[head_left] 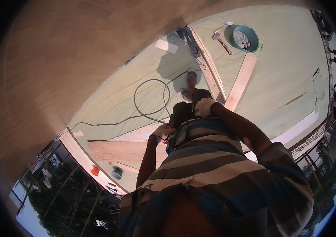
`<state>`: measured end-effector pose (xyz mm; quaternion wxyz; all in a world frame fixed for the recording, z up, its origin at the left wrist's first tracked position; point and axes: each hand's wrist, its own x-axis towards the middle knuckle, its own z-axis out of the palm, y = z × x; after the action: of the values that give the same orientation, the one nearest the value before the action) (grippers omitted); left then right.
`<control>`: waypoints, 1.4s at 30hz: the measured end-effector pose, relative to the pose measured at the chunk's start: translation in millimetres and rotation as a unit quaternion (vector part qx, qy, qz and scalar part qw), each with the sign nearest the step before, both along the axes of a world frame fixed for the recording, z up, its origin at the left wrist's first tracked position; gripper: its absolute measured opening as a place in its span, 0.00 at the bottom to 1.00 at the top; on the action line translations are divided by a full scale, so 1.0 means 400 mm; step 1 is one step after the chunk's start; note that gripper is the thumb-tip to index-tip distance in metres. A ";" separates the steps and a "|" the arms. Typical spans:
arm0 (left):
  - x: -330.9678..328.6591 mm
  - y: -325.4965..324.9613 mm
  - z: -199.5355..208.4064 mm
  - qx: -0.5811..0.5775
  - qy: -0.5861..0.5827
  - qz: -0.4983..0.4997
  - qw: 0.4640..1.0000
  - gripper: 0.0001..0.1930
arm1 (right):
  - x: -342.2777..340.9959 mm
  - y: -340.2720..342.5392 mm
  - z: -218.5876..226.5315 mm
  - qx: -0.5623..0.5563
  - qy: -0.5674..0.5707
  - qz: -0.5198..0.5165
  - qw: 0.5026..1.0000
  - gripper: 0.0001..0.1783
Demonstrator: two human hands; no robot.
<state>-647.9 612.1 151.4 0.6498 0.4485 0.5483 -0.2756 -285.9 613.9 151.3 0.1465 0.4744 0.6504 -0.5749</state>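
My left hand (pixel 162 131), in a white work glove, is closed beside my left hip. Small orange-red parts of something show at its fingers; its kind I cannot make out. At the front of my waist, my right hand (pixel 204 107), also gloved, is curled closed against dark clothing (pixel 183 111). Whatever its fingers may hold is hidden. A dark cable (pixel 152 115) lies looped on the floor ahead of my left hand and runs toward it. My sandalled feet (pixel 191 77) stand on the pale floor covering.
Wooden boards (pixel 240 83) lie ahead and on the left. A teal basin (pixel 247 49) holds whitish lumps, with a hammer (pixel 221 43) and a trowel (pixel 224 27) beside it. A brown curved wall (pixel 69 51) rises at left. Netting (pixel 310 142) edges the platform at right.
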 end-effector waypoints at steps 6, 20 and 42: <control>0.114 0.217 0.153 0.004 0.028 -0.037 0.999 0.29 | 0.030 -0.001 -0.066 0.041 0.000 -0.092 0.995 0.20; 0.226 0.556 0.147 -0.023 0.019 -0.319 0.947 0.29 | -0.026 0.027 -0.066 -0.010 0.009 -0.264 0.964 0.23; 0.322 1.049 0.080 -0.256 0.036 -0.519 0.814 0.28 | -0.371 0.303 0.020 -0.086 0.006 -0.419 0.904 0.20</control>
<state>-519.2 1031.7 183.3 0.4813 0.4737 0.1663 -0.7185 -434.2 735.2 159.3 -0.0713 0.6851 0.3407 -0.6399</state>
